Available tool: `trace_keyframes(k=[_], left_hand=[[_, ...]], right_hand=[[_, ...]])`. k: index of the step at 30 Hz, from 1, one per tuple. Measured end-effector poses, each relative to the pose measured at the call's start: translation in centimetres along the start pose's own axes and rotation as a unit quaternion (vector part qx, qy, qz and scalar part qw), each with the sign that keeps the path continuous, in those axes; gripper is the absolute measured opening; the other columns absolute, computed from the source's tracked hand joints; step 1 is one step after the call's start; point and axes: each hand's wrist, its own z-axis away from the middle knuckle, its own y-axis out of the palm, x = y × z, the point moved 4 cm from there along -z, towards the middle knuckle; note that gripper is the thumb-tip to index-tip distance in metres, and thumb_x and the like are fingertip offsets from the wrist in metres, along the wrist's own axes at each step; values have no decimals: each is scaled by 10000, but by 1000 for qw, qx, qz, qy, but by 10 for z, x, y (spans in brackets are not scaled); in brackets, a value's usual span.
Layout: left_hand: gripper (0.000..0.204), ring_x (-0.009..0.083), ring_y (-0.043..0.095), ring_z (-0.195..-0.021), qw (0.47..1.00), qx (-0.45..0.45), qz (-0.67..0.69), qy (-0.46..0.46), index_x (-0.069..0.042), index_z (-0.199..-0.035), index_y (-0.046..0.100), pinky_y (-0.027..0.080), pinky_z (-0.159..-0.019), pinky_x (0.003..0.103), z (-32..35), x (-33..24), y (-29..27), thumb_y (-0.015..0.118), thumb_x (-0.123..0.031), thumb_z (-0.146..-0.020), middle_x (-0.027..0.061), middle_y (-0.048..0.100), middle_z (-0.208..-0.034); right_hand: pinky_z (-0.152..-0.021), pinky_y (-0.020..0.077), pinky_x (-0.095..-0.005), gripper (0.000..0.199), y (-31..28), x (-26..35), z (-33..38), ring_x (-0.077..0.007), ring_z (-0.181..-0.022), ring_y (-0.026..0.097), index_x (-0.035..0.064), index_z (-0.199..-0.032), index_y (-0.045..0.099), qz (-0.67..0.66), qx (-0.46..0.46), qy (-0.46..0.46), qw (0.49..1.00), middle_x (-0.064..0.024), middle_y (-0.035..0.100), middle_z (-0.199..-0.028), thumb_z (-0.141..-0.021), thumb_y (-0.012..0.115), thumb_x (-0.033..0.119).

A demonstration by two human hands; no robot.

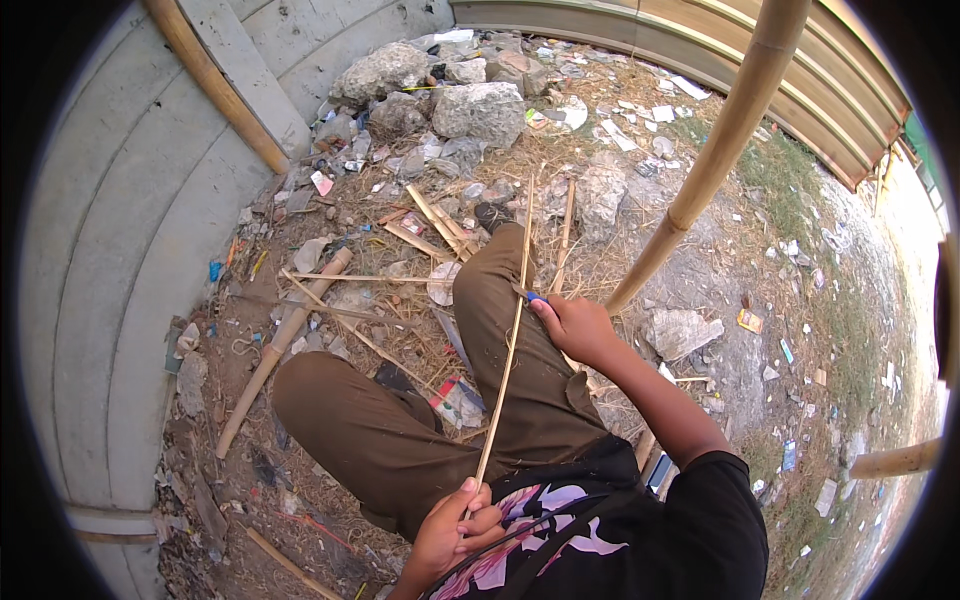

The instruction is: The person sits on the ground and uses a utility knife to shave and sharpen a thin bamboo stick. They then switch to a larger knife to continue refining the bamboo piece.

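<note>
I sit on the ground with my legs in brown trousers stretched out. A thin bamboo strip (509,350) runs from my lap forward over my right leg. My left hand (455,525) grips its near end close to my body. My right hand (575,325) is closed on a small knife with a blue handle (536,298), its blade pressed against the strip about halfway along. The far tip of the strip reaches past my foot.
A thick bamboo pole (715,150) leans across on the right, another (215,85) against the concrete wall at the left. A cut bamboo piece (280,345) and several splints lie on the dirt. Rocks (480,110) and litter sit ahead.
</note>
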Motion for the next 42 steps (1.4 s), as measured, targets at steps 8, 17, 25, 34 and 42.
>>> trace_keyframes(k=[8, 17, 25, 34, 42], left_hand=[[352, 55, 254, -472, 1000, -10, -8, -3, -111, -860, 421, 247, -453, 200, 1, 1, 4, 341, -350, -1106, -52, 317, -598], [346, 58, 272, -467, 1000, 18, 18, 3, -114, -866, 425, 273, -474, 221, -1, 0, -9, 334, -346, -1107, -51, 319, -597], [343, 63, 272, -473, 999, -9, -41, 22, -111, -871, 424, 262, -468, 226, -6, 1, 0, 343, -348, -1105, -42, 314, -607], [350, 69, 270, -481, 997, -21, -59, 36, -109, -876, 427, 254, -465, 226, -4, 9, -4, 368, -373, -1098, -43, 308, -606], [351, 65, 272, -471, 997, -18, -76, 28, -110, -873, 418, 285, -478, 247, 5, 9, 4, 348, -367, -1102, -47, 301, -604]], right_hand=[[-666, 532, -530, 621, -3, -15, -59, -421, -735, 683, 49, -850, 703, 57, 5, 70, 996, -203, 685, -740, -1037, 356, 529], [-562, 499, -514, 510, -9, 21, 20, -401, -609, 654, 51, -815, 628, 16, 25, -77, 997, -187, 630, -620, -1025, 454, 483], [-444, 469, -455, 484, -47, 102, 108, -341, -463, 618, 74, -753, 599, 55, 61, -128, 988, -145, 598, -528, -999, 528, 483], [-467, 488, -461, 536, -40, 73, 61, -353, -483, 629, 62, -748, 643, 90, 25, -83, 992, -148, 605, -534, -1001, 503, 513], [-549, 515, -491, 594, -16, 21, 23, -373, -591, 670, 49, -770, 660, 138, -27, 23, 990, -184, 652, -624, -1022, 428, 534]])
